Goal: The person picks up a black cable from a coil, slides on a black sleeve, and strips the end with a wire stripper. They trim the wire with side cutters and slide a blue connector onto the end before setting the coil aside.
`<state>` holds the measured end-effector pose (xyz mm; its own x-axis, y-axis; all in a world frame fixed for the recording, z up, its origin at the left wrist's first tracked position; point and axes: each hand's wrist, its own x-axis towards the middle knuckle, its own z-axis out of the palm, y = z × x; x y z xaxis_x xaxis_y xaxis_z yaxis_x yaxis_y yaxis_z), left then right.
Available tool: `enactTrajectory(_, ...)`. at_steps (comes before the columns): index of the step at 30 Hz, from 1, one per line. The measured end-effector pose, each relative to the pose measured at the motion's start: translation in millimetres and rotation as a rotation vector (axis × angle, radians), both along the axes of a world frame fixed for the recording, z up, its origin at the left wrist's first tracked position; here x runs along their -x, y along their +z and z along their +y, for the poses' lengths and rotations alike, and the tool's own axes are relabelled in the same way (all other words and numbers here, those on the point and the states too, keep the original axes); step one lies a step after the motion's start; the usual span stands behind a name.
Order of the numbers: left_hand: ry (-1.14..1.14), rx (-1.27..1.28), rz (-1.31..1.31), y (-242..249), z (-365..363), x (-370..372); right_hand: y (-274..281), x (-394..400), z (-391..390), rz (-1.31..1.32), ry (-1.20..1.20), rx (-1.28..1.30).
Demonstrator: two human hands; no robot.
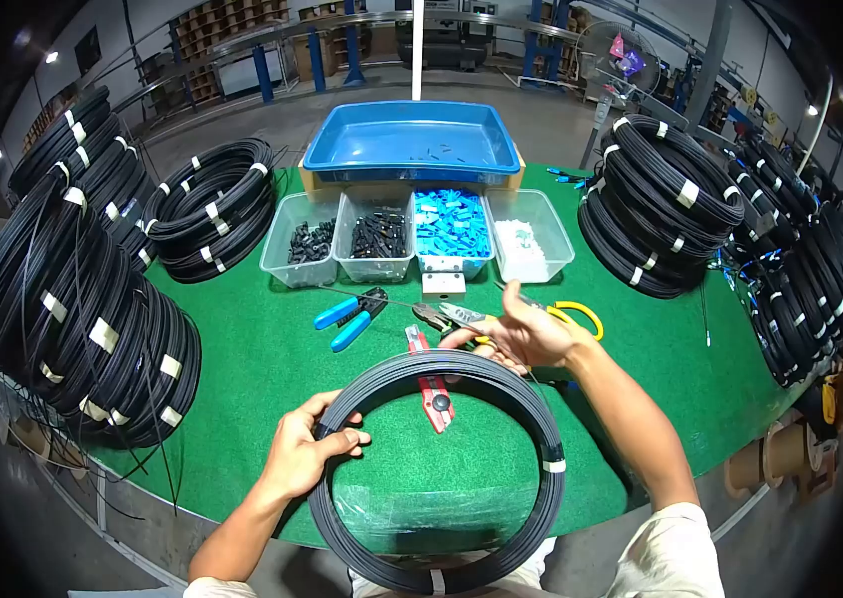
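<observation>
My left hand (304,453) grips the left side of a black cable coil (531,419) held upright over the near edge of the green table (272,369). White tape bands bind the coil at the right and at the bottom. Just beyond the top of the coil, my right hand (521,334) has its fingers partly spread and seems to pinch the cable end (381,299), a thin black strand running left across the tools. A red cutter (433,391) lies on the mat inside the ring of the coil.
Blue-handled pliers (346,319), a grey stripper (449,317) and a yellow-handled tool (579,314) lie mid-table. Behind them stand several clear bins (307,261) of small black, blue and white parts and a blue tray (411,140). Stacked cable coils (72,299) (661,199) line both sides.
</observation>
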<state>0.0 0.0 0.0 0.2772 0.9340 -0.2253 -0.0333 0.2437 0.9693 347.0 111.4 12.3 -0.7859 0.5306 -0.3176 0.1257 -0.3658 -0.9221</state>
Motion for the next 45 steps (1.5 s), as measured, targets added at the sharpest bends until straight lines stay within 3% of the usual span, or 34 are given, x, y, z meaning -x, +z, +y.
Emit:
enactTrajectory(3,-0.017,-0.004,-0.026,-5,-5,-9,7,1,10,-0.169,0.163,0.001)
enactTrajectory(5,0.001,-0.006,-0.046,-4,-6,-13,-10,-7,30,0.027,0.319,0.275)
enactTrajectory(6,0.002,-0.011,-0.051,-5,-4,-14,-7,-5,29,0.022,0.32,0.27)
enactTrajectory(11,-0.024,-0.004,-0.052,-5,3,-12,-6,17,18,-0.24,0.151,-0.135)
enactTrajectory(17,-0.05,0.0,-0.047,-2,6,-10,7,20,6,-0.108,0.19,-0.359)
enactTrajectory(21,-0.057,0.029,-0.017,-5,10,-9,18,13,1,-0.121,0.075,-0.474)
enactTrajectory(24,-0.061,0.042,0.032,-8,12,-8,9,11,-18,-0.041,-0.151,-0.495)
enactTrajectory(26,-0.084,-0.104,0.279,-14,13,-5,-1,7,-28,-0.105,-0.353,-0.536)
enactTrajectory(27,-0.081,-0.103,0.278,-9,13,-7,3,6,-34,-0.223,-0.477,-0.495)
enactTrajectory(29,-0.119,-0.252,0.649,7,12,-12,5,-4,-38,-0.182,-0.652,-0.4)
enactTrajectory(30,-0.074,-0.547,0.743,2,9,-12,10,-4,-40,-0.147,-0.745,-0.374)
enactTrajectory(33,-0.088,-0.498,0.745,5,10,-12,19,-12,-35,0.122,-0.952,-0.176)
enactTrajectory(38,-0.043,-0.547,0.7,7,-3,-9,39,-4,-17,0.171,-1.266,-0.37)
enactTrajectory(45,-0.095,-0.503,0.846,15,-21,0,35,29,24,0.015,-1.05,-0.642)
